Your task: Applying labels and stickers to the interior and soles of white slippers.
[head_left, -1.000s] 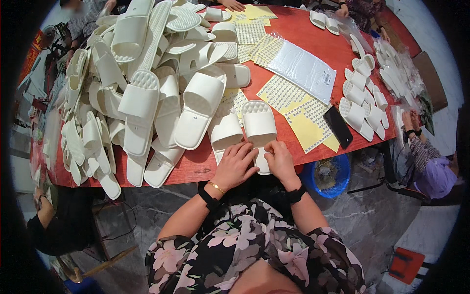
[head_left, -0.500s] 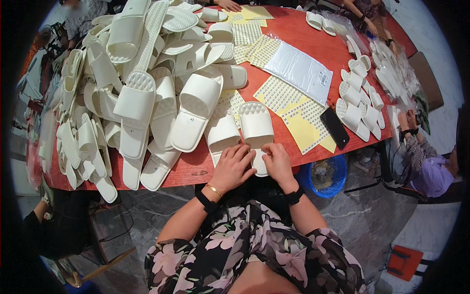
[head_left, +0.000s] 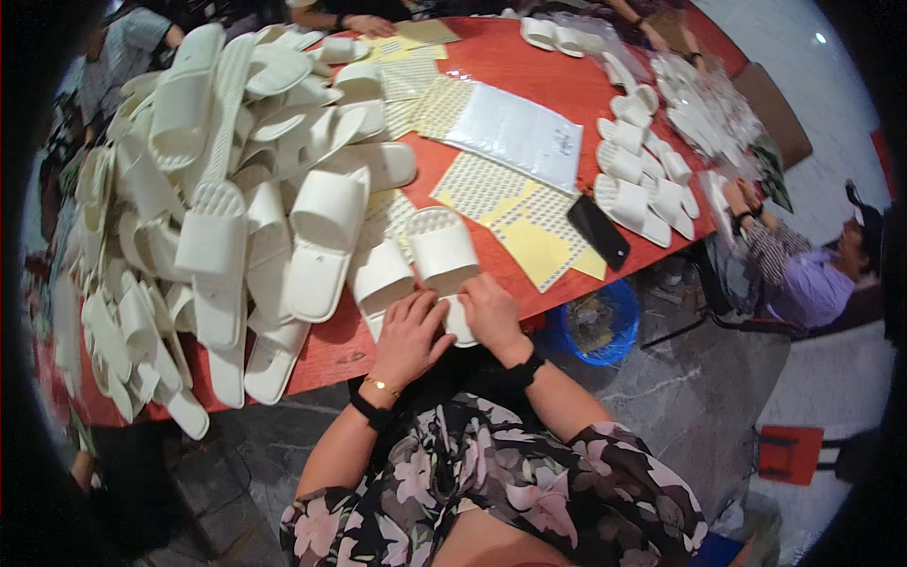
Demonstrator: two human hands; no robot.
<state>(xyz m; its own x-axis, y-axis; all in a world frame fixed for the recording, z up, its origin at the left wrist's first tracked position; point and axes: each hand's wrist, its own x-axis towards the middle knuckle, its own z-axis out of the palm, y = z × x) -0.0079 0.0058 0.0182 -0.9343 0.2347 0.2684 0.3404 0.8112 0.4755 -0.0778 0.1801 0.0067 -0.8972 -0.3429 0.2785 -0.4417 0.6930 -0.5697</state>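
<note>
Two white slippers lie side by side at the table's near edge, toes away from me. My left hand (head_left: 408,333) rests over the heel part of the left slipper (head_left: 385,274), fingers stretched out and its thumb toward the other one. On the right slipper (head_left: 442,249), my right hand (head_left: 492,317) bends its fingers over the heel's right side. Its fingertips are partly hidden, and I cannot make out anything between them. Just left of this pair lies another white slipper (head_left: 326,248) with a small mark on its insole.
A tall heap of white slippers (head_left: 213,246) covers the left of the red table (head_left: 510,47). Yellow sticker sheets (head_left: 510,213), a white plastic package (head_left: 520,132) and a black phone (head_left: 598,231) lie beyond my hands. A blue bin (head_left: 600,331) stands below the edge. Other people sit around.
The whole view has swung, so the table and slippers appear farther left and tilted. Both my hands stay on the same pair, the right one reaching slightly more over its slipper's heel.
</note>
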